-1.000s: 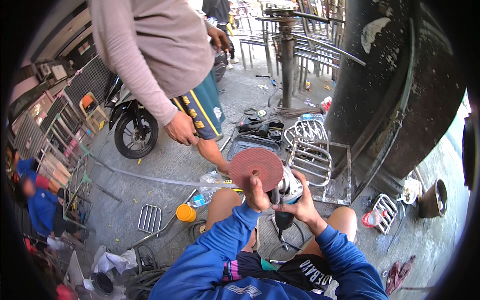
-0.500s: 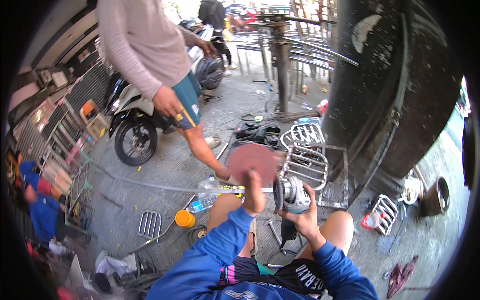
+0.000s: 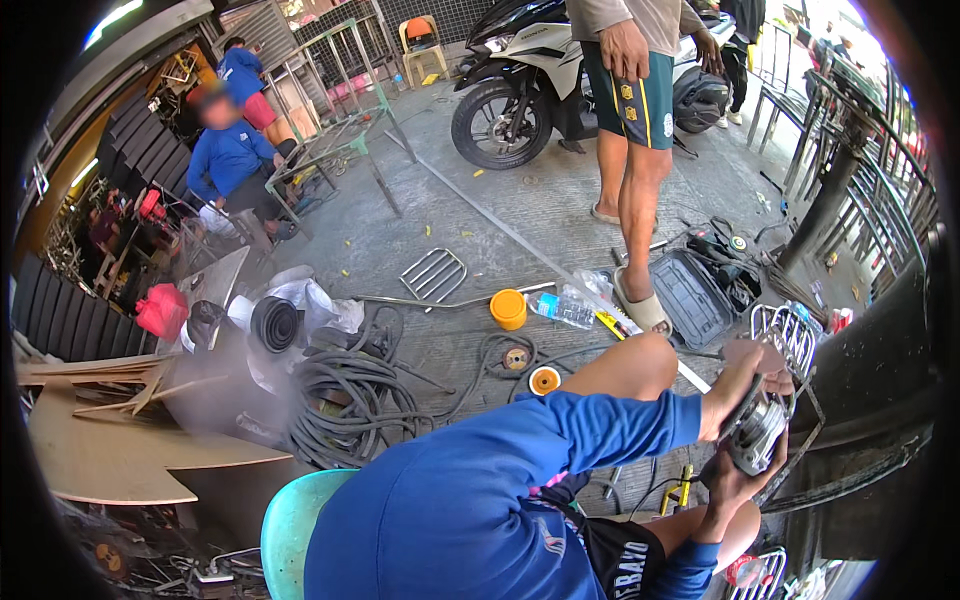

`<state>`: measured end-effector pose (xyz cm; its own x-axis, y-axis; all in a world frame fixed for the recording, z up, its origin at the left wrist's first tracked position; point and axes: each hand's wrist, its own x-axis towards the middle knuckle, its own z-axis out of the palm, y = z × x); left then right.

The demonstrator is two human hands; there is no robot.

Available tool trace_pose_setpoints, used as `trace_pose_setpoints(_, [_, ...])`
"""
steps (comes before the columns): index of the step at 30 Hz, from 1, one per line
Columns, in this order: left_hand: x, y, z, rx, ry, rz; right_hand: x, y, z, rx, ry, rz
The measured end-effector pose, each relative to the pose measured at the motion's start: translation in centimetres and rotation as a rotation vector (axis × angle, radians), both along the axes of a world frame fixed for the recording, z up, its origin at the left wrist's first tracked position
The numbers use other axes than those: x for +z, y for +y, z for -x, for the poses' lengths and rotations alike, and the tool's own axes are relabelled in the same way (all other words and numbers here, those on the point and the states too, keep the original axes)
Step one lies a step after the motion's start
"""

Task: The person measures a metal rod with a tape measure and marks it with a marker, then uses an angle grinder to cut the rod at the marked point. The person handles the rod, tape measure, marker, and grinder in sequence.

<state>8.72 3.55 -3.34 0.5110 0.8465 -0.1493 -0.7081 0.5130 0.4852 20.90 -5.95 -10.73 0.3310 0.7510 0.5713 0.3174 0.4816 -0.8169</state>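
An angle grinder (image 3: 757, 435) with a silver head is in my right hand (image 3: 738, 487), whose fingers wrap around its body from below. My left hand (image 3: 726, 402) is at the grinder's guard side and holds a thin reddish-brown cutting disc (image 3: 752, 358). My fingers and the guard hide part of the disc, and I cannot tell whether it touches the spindle. Both hands are above my bent knees. A long flat metal bar (image 3: 480, 198) runs along the floor toward my knees.
A person's sandalled foot (image 3: 642, 300) stands near the bar beside an open black case (image 3: 690, 300). A coiled hose (image 3: 350, 410), orange tub (image 3: 508, 309), plastic bottle (image 3: 563, 308) and curved metal rack (image 3: 433, 275) lie left. A motorcycle (image 3: 530, 90) stands behind; a seated person (image 3: 228, 160) is far left.
The view has swung left, so my hands now appear at the right. The disc, earlier held up facing me, is now seen more edge-on near the grinder head. The grinder stays in my right hand.
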Motion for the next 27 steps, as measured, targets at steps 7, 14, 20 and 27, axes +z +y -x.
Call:
trace_pose_setpoints(7, [-4.7, -3.4, 1.1, 0.181, 0.490, -0.125, 0.2, -0.5, 1.9, 0.023, 0.300, 0.163])
trace_pose_setpoints(14, [-4.5, -4.5, 0.2, 0.382, 0.601, -0.753, 0.4, 1.7, 2.2, 0.009, 0.490, 0.185])
trace_pose_setpoints(20, [-4.2, -6.2, 0.6, 0.410, 0.590, -0.776, 0.1, 1.3, 1.0, -0.097, 0.363, 0.241])
trace_pose_setpoints(27, [-4.0, -2.7, 0.8, 0.249, 0.441, -0.809, -0.6, 0.2, 0.8, -0.022, 0.464, 0.224])
